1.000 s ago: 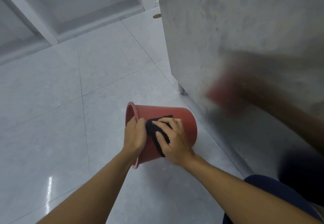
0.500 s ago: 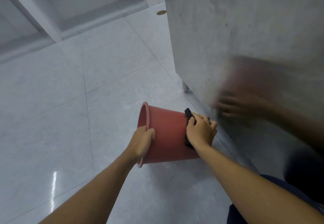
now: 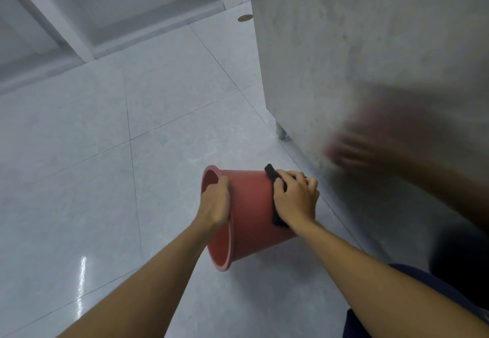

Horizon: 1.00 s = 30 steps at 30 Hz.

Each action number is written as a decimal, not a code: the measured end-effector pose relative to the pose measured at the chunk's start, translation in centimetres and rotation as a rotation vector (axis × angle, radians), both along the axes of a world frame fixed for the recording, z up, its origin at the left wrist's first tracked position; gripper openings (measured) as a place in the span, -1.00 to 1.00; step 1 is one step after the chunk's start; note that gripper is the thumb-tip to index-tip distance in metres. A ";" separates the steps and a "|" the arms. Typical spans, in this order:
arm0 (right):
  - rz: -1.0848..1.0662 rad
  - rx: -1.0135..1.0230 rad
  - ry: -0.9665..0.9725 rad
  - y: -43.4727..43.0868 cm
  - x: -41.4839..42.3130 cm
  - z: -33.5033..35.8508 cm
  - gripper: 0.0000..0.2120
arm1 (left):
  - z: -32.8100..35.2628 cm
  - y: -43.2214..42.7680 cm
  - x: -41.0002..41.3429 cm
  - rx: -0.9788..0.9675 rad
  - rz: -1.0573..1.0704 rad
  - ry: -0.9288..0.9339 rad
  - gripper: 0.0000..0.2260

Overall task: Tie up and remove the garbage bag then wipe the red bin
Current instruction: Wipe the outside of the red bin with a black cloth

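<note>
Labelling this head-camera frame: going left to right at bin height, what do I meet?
Tiled floor → left hand on the rim → red bin → black cloth → right hand → grey panel.

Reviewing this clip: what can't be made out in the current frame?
Head view only:
- Inside of the red bin: mouth faces away to the left.
- Bin base: behind the right hand and black cloth.
- Garbage bag: not in view.
- Shape on the metal panel: a blurred reflection.
- Left hand fingertips: curled over the rim.
</note>
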State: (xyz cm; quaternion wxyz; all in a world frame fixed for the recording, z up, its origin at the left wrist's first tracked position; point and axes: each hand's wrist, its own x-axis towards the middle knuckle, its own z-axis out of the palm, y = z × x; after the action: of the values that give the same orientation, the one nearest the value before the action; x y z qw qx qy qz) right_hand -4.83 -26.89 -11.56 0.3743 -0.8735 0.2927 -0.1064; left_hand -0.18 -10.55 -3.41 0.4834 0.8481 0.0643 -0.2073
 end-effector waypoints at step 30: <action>-0.096 0.130 0.043 -0.2 -0.5 1.4 -0.64 | -0.5 0.4 -2.5 0.123 -0.514 -0.528 -0.91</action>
State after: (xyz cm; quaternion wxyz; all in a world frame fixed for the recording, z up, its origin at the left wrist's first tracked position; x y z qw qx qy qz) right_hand -5.34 -27.10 -10.18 0.4182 -0.8344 0.3485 -0.0862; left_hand -2.69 -10.12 -3.92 0.3636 0.8882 -0.2654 -0.0920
